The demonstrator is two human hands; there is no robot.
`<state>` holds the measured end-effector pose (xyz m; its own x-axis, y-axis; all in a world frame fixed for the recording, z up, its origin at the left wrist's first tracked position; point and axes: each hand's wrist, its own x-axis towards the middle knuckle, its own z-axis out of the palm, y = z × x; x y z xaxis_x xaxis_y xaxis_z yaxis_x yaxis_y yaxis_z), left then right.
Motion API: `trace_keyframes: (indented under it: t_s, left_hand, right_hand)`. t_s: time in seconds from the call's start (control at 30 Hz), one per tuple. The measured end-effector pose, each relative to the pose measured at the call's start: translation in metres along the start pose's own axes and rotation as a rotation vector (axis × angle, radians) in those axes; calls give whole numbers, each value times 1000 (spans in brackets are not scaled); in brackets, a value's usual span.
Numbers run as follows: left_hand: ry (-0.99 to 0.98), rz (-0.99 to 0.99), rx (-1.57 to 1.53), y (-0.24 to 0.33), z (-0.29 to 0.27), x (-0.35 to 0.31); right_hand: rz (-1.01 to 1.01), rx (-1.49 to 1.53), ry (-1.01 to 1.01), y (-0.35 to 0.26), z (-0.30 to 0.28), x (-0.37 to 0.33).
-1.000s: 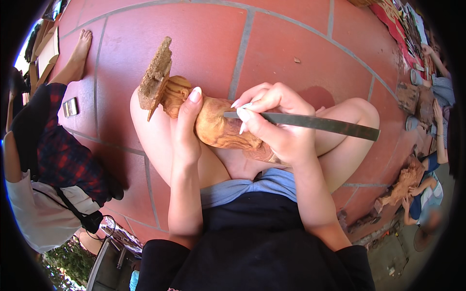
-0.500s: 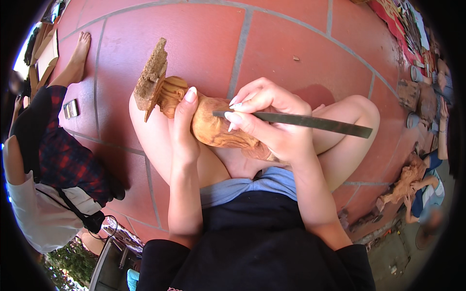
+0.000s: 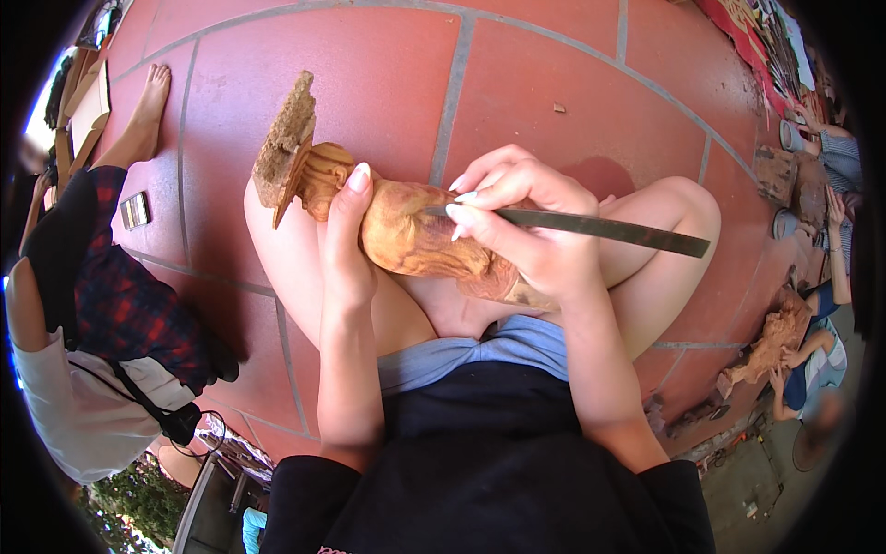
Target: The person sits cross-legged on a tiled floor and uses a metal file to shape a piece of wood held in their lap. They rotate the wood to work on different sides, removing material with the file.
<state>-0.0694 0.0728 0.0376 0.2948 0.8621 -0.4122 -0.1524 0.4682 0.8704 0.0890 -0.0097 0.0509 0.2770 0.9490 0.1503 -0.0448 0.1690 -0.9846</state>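
A carved wooden figurine point(image 3: 406, 231) lies on its side across my lap, its rounded head toward the left and a rough, bark-like piece point(image 3: 288, 138) at that end. My left hand point(image 3: 349, 231) is closed around its neck, thumb on top. Between the thumb and fingers of my right hand point(image 3: 540, 222) is a long, flat, dark metal carving chisel point(image 3: 609, 229), held like a pen. The chisel's narrow tip is at the figurine's smooth, pale brown body; whether it touches the wood, I cannot tell. My right hand partly covers the figurine's lower end.
Red floor tiles point(image 3: 369, 74) surround my folded legs. At the left a person in a plaid garment point(image 3: 138, 305) sits close by, near a phone point(image 3: 136, 210) on the floor. To the right, other people sit among wood pieces, one with hands on a large carving point(image 3: 771, 342).
My right hand has shifted slightly right, drawing the chisel tip back a little along the figurine's body. My left hand keeps its hold.
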Motion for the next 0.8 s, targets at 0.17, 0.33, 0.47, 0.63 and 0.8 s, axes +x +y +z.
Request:
trace_keyframes:
  t_s: [0.17,0.33,0.47,0.63,0.8]
  left_hand:
    - [-64,-2,-44,6,3,-5]
    - [-24,1,21,6,7,-5]
    - [-12,-19,9,6,6,-3]
    - [59,-38,-29,8,12,-6]
    - [-2,29,29,4,4,-3]
  right_hand:
    - [-9,25,25,-2,4,3]
    - [79,141,43,-2,2,-4]
    - [69,170,46,-1,1,-5]
    - [64,61,12,-3,5,-2]
    - [93,25,50,-2,1,-7]
